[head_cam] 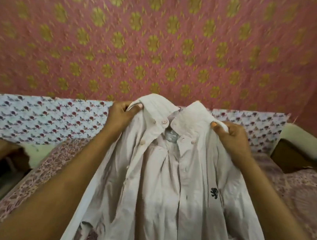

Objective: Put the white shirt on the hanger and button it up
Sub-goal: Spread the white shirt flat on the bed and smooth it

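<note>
I hold the white shirt [160, 177] up in front of me by its shoulders, front facing me and open at the placket. My left hand [121, 114] pinches the left side of the collar; my right hand [231, 135] pinches the right side. A grey label shows inside the neck. A small black emblem sits on the chest at the right. Buttons run down the left edge, all undone. No hanger is visible.
A bed with a pink patterned sheet [300, 193] lies below the shirt. Behind it hangs a pink cloth with gold flowers [160, 43] above a white floral strip [39, 117]. Brown furniture [292, 156] stands at the right and dark clutter at the left.
</note>
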`<action>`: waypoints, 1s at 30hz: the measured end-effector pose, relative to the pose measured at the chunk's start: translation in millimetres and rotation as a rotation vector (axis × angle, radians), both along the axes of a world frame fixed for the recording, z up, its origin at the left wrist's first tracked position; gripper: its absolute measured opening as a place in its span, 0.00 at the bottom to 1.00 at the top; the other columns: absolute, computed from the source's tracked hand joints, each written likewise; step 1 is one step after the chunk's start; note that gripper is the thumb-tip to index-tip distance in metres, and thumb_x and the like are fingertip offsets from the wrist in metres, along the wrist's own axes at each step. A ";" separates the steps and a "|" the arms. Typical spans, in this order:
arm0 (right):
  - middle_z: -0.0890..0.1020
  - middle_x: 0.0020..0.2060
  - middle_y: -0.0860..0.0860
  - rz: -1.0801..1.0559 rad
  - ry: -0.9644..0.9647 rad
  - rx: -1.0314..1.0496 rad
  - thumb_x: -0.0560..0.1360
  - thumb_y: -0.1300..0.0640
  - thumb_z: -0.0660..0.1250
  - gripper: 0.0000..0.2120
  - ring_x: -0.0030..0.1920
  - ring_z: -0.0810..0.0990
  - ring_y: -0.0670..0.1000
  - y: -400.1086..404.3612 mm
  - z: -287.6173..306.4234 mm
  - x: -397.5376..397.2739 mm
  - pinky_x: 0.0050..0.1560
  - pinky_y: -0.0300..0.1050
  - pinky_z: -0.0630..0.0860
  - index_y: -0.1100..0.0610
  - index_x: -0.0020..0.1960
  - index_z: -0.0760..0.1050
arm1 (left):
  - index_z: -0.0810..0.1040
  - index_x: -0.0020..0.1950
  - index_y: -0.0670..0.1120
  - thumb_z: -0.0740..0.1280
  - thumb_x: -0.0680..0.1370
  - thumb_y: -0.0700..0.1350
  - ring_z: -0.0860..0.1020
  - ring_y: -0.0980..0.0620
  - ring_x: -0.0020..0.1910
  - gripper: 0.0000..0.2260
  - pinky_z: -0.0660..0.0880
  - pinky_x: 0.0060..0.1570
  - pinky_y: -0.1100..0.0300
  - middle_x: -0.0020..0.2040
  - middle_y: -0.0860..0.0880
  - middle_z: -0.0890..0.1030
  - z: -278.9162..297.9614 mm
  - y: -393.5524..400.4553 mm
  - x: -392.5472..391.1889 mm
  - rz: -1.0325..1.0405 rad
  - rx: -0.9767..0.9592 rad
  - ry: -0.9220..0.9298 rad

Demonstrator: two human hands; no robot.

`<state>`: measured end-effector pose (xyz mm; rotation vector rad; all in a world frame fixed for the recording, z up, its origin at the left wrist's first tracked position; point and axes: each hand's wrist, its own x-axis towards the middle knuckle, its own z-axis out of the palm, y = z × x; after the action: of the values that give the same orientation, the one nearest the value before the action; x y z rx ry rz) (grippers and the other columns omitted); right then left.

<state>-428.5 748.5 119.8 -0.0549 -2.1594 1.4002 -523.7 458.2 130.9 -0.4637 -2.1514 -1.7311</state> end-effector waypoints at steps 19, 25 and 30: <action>0.79 0.55 0.62 -0.281 -0.633 0.278 0.76 0.42 0.56 0.25 0.56 0.77 0.63 26.5 -399.5 -259.5 0.56 0.54 0.73 0.54 0.68 0.67 | 0.77 0.58 0.39 0.64 0.78 0.48 0.77 0.39 0.56 0.15 0.71 0.56 0.52 0.57 0.36 0.79 -402.3 81.6 -250.8 -0.069 -0.588 -0.642; 0.74 0.63 0.63 -0.099 -0.694 0.490 0.71 0.46 0.53 0.29 0.63 0.72 0.64 -12.5 -508.8 -178.1 0.63 0.56 0.67 0.63 0.64 0.70 | 0.72 0.67 0.48 0.65 0.74 0.48 0.69 0.44 0.68 0.21 0.64 0.68 0.46 0.68 0.44 0.73 -507.5 64.9 -174.9 0.054 -0.920 -0.435; 0.77 0.58 0.63 -0.085 -0.705 0.598 0.70 0.49 0.63 0.26 0.60 0.75 0.64 -29.8 -546.1 -111.8 0.59 0.57 0.72 0.62 0.63 0.72 | 0.77 0.52 0.48 0.65 0.74 0.48 0.80 0.46 0.49 0.09 0.74 0.49 0.57 0.48 0.48 0.82 -542.1 53.1 -91.3 -0.028 -0.766 -0.645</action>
<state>-540.3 718.7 -426.3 -0.4642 -3.0246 0.6772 -615.0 511.3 -411.1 -0.0949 -3.2746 -1.0789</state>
